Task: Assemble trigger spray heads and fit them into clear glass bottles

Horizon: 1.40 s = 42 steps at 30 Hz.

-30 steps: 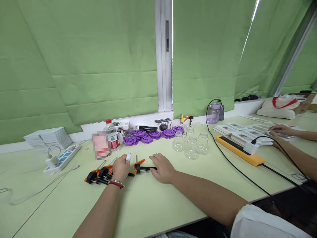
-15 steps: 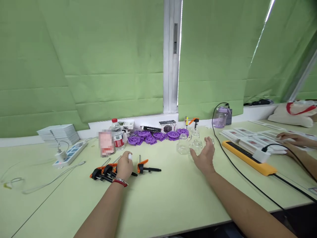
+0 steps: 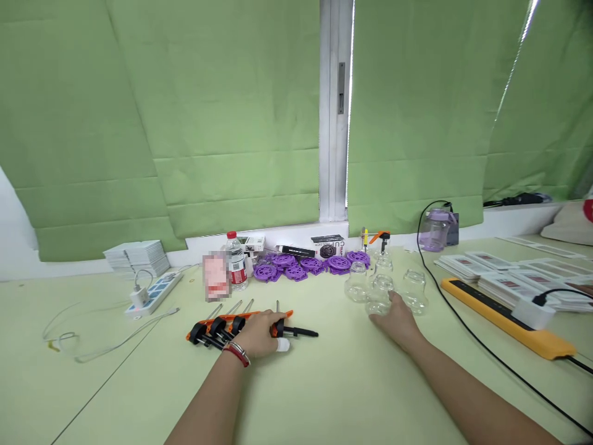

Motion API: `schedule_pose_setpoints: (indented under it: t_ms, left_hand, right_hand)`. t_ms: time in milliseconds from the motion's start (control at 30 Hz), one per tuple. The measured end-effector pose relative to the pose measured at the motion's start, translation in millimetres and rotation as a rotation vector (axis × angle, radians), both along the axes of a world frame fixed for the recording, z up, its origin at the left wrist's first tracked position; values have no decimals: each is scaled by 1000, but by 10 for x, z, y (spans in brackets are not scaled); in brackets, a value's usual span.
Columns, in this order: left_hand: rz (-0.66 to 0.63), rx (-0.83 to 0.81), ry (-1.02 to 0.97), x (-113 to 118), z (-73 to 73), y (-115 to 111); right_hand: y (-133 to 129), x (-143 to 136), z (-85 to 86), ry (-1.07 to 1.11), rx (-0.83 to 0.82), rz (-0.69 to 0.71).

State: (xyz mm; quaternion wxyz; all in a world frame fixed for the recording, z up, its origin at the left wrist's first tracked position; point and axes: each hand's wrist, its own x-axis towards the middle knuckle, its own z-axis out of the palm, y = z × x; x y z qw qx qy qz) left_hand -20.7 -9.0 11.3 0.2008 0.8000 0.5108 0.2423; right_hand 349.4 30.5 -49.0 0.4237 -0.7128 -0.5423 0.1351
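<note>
Left hand point(image 3: 258, 335), lower centre of frame: I see it palm-down over the right part of a row of orange-and-black spray heads point(image 3: 217, 328), fingers at the collar of the rightmost spray head point(image 3: 302, 332), whose black stem points right. I cannot tell from here whether they are clamped on it. Right hand point(image 3: 399, 319), right of centre: thumb and fingertips apart, at the near side of the front clear bottle point(image 3: 382, 284); I cannot confirm a grip. Three more clear bottles point(image 3: 414, 289) stand close around it. Purple parts point(image 3: 295, 272) lie heaped mid-frame; I note a yellow power strip point(image 3: 498, 321) lower right.
</note>
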Motion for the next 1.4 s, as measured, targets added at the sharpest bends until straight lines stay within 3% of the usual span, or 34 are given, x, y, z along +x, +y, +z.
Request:
schedule_pose_setpoints:
  t_ms: [167, 267, 333, 433, 567, 733, 933, 1133, 1400]
  left_hand:
    - [7, -72, -105, -40, -34, 20]
    - [44, -101, -233, -20, -51, 38]
    - [68, -162, -335, 13, -53, 44]
    - [108, -261, -534, 74, -40, 51]
    - [131, -263, -897, 138, -14, 71]
    - [166, -268, -1192, 158, 20, 80]
    - [207, -213, -1236, 107, 18, 105]
    - [315, -133, -1076, 81, -46, 170]
    - [269, -162, -1003, 104, -47, 144]
  right_hand:
    - [-70, -17, 149, -40, 49, -41]
    - [-174, -112, 298, -112, 165, -92]
    - [-258, -204, 380, -170, 303, -53]
    - [-380, -354, 455, -215, 425, 141]
    - [-440, -534, 455, -15, 233, 423]
    - [-259, -745, 387, 494, -4, 537]
    - [-27, -981, 384, 838, -21, 547]
    - [8, -907, 325, 1099, -17, 620]
    - [-81, -910, 381, 1119, -31, 588]
